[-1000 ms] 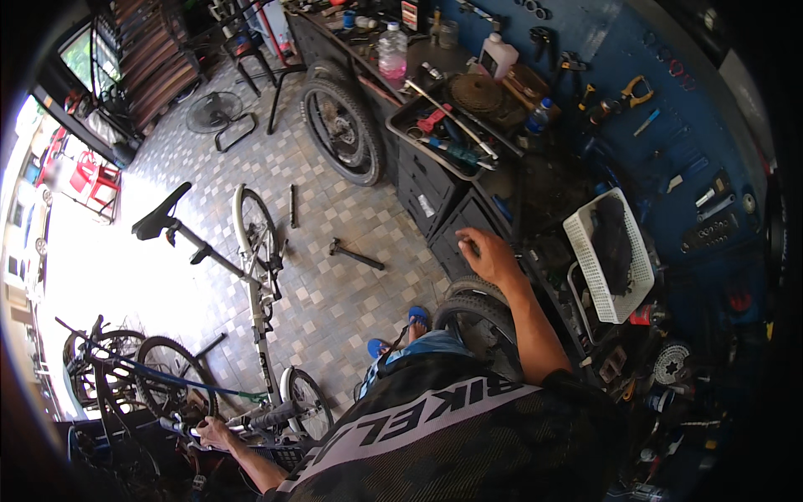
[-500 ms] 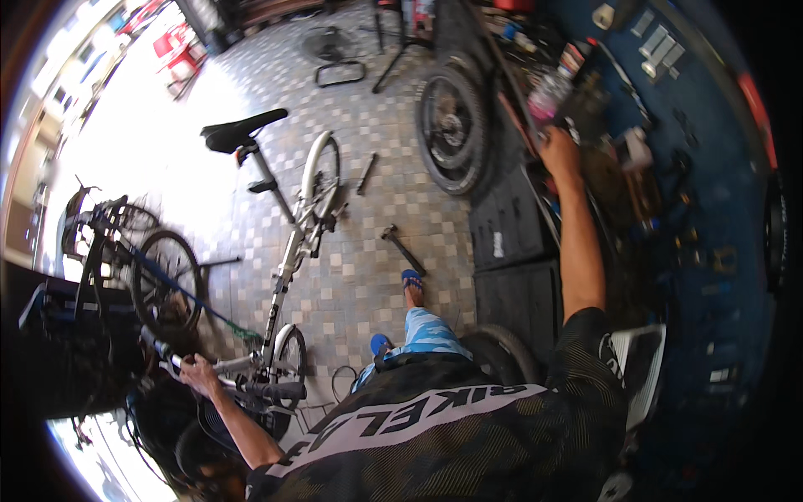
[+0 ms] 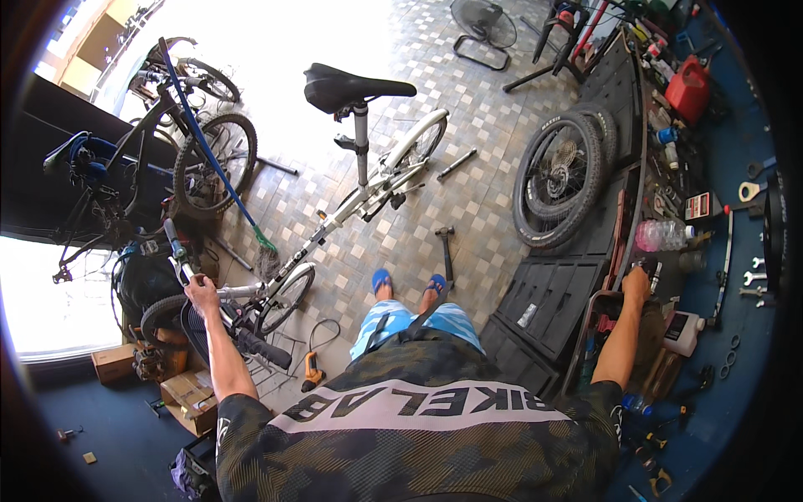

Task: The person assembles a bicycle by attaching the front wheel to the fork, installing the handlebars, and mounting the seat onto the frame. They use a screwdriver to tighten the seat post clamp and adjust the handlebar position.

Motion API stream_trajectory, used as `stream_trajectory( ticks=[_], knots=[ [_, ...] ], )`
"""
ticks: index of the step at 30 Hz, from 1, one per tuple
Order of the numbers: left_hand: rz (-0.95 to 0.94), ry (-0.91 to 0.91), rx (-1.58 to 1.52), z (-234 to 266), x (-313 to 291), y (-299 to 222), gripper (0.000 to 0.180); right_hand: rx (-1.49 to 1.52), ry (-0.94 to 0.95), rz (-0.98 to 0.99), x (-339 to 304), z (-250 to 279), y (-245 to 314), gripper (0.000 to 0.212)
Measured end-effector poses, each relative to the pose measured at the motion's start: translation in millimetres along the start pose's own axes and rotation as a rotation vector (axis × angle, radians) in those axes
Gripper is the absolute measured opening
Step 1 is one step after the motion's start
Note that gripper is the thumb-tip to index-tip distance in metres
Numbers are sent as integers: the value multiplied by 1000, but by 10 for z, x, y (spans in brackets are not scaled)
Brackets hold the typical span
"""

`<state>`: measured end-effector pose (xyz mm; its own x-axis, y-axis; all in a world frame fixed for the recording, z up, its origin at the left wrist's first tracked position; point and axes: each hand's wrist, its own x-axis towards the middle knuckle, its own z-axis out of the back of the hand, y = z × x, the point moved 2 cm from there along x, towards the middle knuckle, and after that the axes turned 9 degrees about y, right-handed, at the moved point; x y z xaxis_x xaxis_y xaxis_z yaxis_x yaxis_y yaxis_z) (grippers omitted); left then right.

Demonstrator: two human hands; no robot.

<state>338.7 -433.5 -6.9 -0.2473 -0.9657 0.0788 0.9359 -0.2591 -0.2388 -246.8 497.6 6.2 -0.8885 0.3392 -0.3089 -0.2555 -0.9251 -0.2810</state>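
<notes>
A white folding bike [image 3: 335, 219] with a black saddle [image 3: 351, 88] stands on the tiled floor, left of my legs. My left hand [image 3: 202, 294] is closed around its handlebar, between the upper grip [image 3: 176, 238] and the black lower grip [image 3: 263, 347]. Over on the right, my right hand [image 3: 637, 286] reaches into the cluttered workbench, its fingers curled down among small tools. What they grip there is hidden. Close to that hand are a clear bottle with pink liquid [image 3: 657, 236] and a pale plastic jug [image 3: 683, 332].
A hammer [image 3: 447, 251] and a metal post [image 3: 457, 164] lie on the floor ahead. Two wheels [image 3: 559, 180] lean against black cabinets. A corded orange tool [image 3: 313, 371] lies by my left side. Parked bikes [image 3: 213, 163] and a blue-handled broom [image 3: 201, 138] stand left; wrenches [image 3: 754, 276] hang right.
The view has swung, bringing more of the bench and left-side boxes into sight. My left hand stays on the handlebar. My right hand is still over the bench, nearer to me.
</notes>
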Motion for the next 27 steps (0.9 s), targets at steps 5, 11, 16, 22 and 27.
stream_trajectory(
  ticks=[5,11,16,22,27],
  knots=[
    [8,-24,39,52,32,15,22,158,-204,-45,-34,47,-78,32],
    [59,12,18,-165,-8,-5,23,820,-473,-23,165,206,-686,28],
    [6,-13,9,-67,18,-19,21,1300,-523,261,-168,202,135,27],
    [-8,-1,-1,-3,-6,24,19,1964,588,618,-1103,-15,3212,27],
    [-18,23,-19,38,6,-94,18,1897,894,788,-1677,-284,5069,34]
  ],
)
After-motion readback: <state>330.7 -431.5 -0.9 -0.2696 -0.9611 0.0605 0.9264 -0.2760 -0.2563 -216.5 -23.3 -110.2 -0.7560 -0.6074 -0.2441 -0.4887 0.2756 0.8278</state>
